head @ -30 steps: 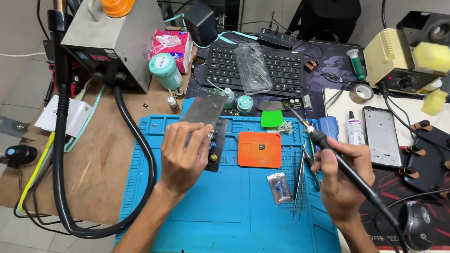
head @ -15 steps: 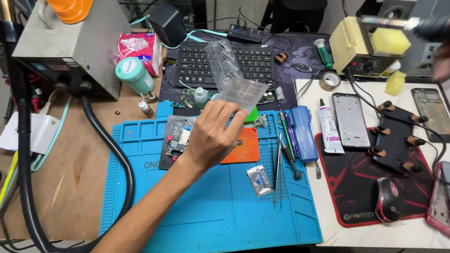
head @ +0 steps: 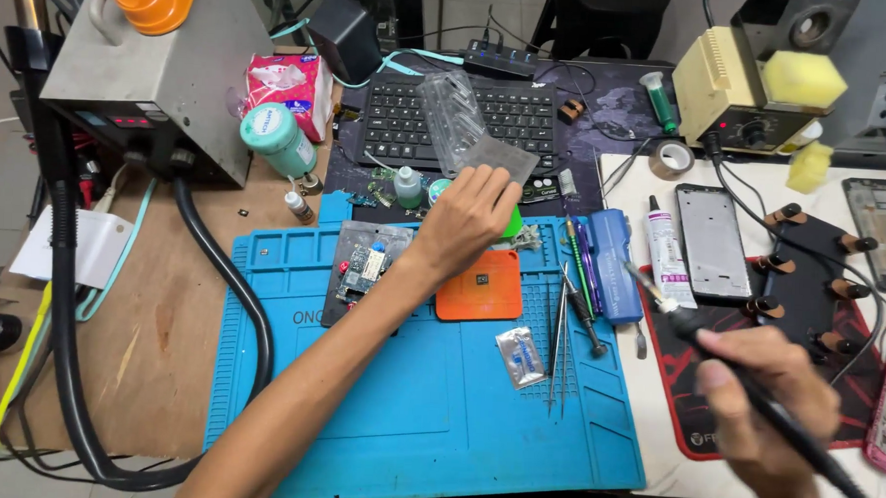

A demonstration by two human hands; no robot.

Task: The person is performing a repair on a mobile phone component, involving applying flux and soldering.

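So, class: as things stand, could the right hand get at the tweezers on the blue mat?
Probably not freely: the right hand already grips a soldering iron, though nothing lies between it and the tweezers on the blue mat.

Two bare arms enter from the bottom edge of the frame; the left arm point(head: 340, 373) is long and slim, unsleeved from the lower left up to the wrist; the left hand point(head: 469, 220), at centre, wears no glove, ring or watch; the right hand point(head: 762, 398), at lower right, is likewise bare, slightly blurred, its wrist cut off by the frame's edge.
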